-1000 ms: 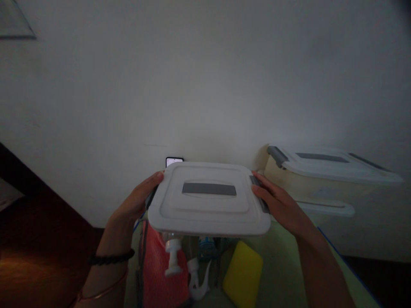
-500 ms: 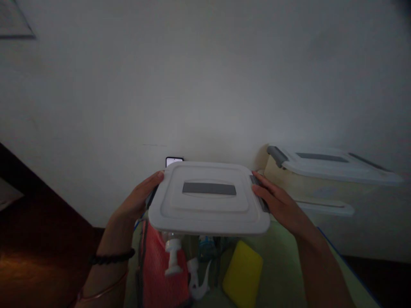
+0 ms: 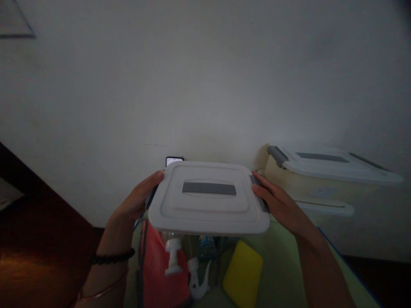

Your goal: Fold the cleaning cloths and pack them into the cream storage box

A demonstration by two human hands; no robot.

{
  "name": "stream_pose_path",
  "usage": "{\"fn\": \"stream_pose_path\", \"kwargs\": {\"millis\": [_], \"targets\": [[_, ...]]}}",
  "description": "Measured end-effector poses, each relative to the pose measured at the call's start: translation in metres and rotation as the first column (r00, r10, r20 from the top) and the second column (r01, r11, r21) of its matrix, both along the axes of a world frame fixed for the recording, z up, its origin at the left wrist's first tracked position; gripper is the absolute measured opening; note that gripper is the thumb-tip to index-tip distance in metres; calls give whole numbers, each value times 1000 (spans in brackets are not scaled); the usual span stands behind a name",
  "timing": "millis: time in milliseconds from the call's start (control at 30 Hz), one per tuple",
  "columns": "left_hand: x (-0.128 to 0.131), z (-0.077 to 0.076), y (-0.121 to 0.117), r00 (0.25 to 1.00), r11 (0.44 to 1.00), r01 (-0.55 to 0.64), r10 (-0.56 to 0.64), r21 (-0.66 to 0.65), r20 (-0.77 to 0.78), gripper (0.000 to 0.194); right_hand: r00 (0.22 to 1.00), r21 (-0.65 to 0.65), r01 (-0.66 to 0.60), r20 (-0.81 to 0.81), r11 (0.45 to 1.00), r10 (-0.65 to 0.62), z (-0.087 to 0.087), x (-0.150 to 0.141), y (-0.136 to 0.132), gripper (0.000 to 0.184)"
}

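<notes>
Though dim, hands [image 3: 205, 201] gripping lid [image 3: 208, 199]

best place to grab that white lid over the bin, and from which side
Grip the white lid at its two short ends, coming in from left and right. The dark latches sit there, and the left hand and right hand already rest on those ends. The flush grey handle on top offers less hold.

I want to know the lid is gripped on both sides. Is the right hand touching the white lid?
Touching. In the head view the right hand lies on the grey latch at the white lid's right edge.
</notes>
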State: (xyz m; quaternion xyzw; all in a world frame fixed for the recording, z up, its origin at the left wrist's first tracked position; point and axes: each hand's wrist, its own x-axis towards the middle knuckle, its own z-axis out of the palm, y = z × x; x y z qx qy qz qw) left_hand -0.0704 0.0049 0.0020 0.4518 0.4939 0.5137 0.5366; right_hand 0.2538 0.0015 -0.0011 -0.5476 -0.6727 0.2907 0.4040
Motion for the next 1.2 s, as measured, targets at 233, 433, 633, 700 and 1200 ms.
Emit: {"fn": "stream_pose_path", "kwargs": {"millis": [233, 433, 633, 700, 1200], "targets": [[1, 1, 0, 1000, 1000, 1, -1, 0, 13, 42, 1000, -15, 10, 21, 1000, -10, 1, 0, 0, 61], [1, 1, 0, 1000, 1000, -19, 19, 22, -1, 41, 999, -17, 4, 40, 1000, -3, 0, 0, 0, 64], [0, -1, 1, 999, 999, -11, 10, 31, 32, 46, 999, 10, 21, -25, 1000, -21, -2, 1, 1, 55], [-1, -2, 1, 999, 1000, -10, 9, 24, 52, 46, 995, 12, 30, -99, 999, -29, 1, 0, 1, 46], [4, -2, 0, 989, 992, -111, 104, 54, 109, 40, 998, -2, -51, 32, 999, 51, -8, 2, 10, 47]]}}
